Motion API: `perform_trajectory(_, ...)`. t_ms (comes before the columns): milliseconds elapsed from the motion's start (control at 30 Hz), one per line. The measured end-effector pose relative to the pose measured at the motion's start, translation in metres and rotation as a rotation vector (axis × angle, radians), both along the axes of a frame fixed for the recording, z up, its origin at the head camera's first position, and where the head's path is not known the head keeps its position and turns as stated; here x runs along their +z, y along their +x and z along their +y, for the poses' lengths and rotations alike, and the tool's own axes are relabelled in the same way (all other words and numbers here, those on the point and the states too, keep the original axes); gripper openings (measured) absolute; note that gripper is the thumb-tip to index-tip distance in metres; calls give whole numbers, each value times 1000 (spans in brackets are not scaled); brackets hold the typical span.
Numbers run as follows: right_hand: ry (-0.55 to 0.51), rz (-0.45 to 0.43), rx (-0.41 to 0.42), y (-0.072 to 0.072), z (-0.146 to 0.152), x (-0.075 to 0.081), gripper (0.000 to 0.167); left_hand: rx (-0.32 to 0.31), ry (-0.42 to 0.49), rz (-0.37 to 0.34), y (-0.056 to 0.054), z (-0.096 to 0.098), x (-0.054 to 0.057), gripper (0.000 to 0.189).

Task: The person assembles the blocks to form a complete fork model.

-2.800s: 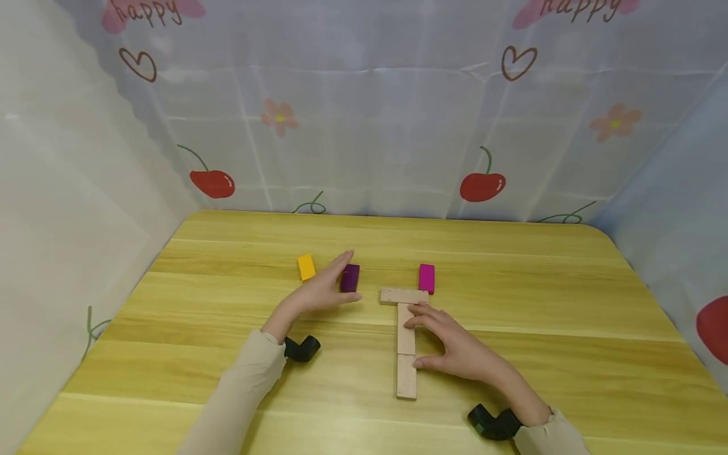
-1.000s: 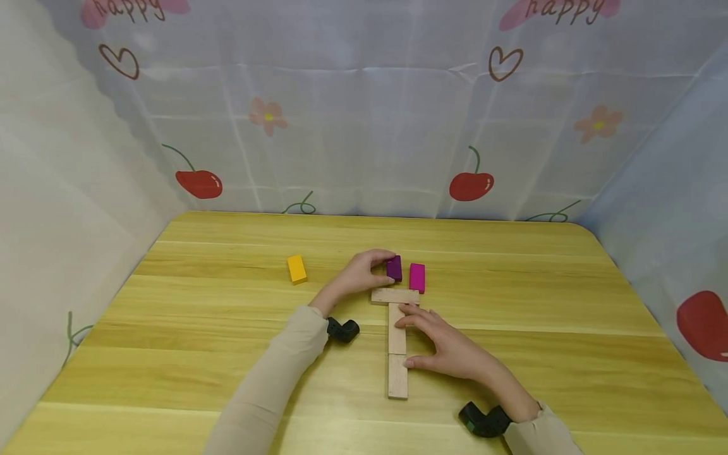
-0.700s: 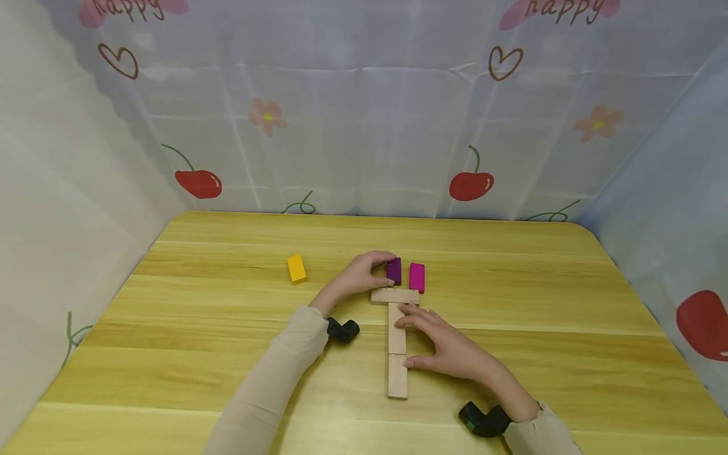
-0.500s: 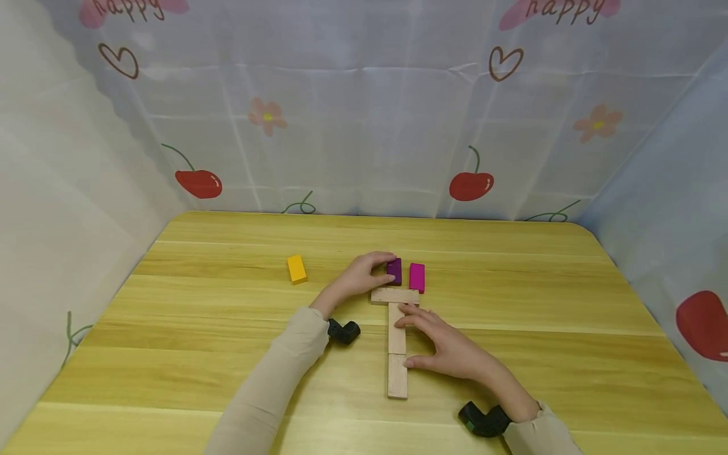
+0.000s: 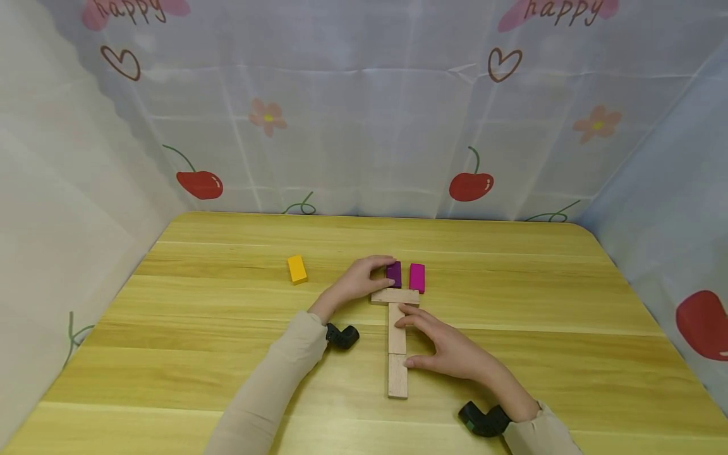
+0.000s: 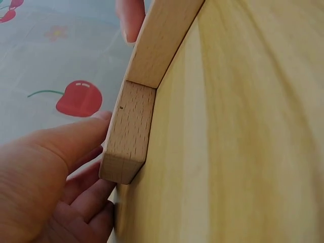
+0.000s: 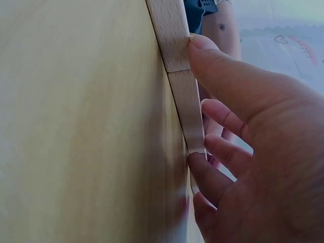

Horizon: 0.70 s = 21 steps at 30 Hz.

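Observation:
My left hand (image 5: 357, 278) pinches a purple wooden block (image 5: 394, 273) between thumb and fingers, right behind a plain block (image 5: 401, 296) that lies crosswise. In the left wrist view, that plain block (image 6: 132, 121) hides the purple one. Two more plain blocks run end to end toward me, the farther one (image 5: 397, 338) meeting the crosswise block in a T and the nearer one (image 5: 397, 379) following it. Relaxed fingers of my right hand (image 5: 457, 351) touch the far block, while the thumb touches the near one's side. A magenta block (image 5: 418, 278) stands just right of the purple block.
A yellow block (image 5: 297, 270) lies alone farther left on the wooden table (image 5: 540, 284). Black devices (image 5: 343, 336) sit at both wrists. A patterned curtain (image 5: 364, 126) hangs behind the table's far edge.
My left hand has taken hold of the purple block and carried it right, beside the magenta one, then drawn it slightly nearer the crosswise block. My right hand stays on the plain blocks.

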State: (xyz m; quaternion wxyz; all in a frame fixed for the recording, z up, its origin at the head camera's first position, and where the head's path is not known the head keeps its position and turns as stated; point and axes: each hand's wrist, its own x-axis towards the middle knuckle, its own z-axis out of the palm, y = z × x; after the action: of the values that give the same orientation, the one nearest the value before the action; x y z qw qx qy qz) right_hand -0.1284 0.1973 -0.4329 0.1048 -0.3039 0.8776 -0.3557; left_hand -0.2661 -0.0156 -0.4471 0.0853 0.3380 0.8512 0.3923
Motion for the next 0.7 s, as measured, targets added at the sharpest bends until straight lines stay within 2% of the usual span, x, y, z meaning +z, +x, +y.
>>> perform_trajectory(533, -9, 14, 9, -1, 1, -1, 52, -8, 5, -15, 2, 0, -2, 48)
perform_trajectory(700, -8, 2, 4, 0, 0, -1, 52, 16, 23, -41, 6, -11, 11, 50)
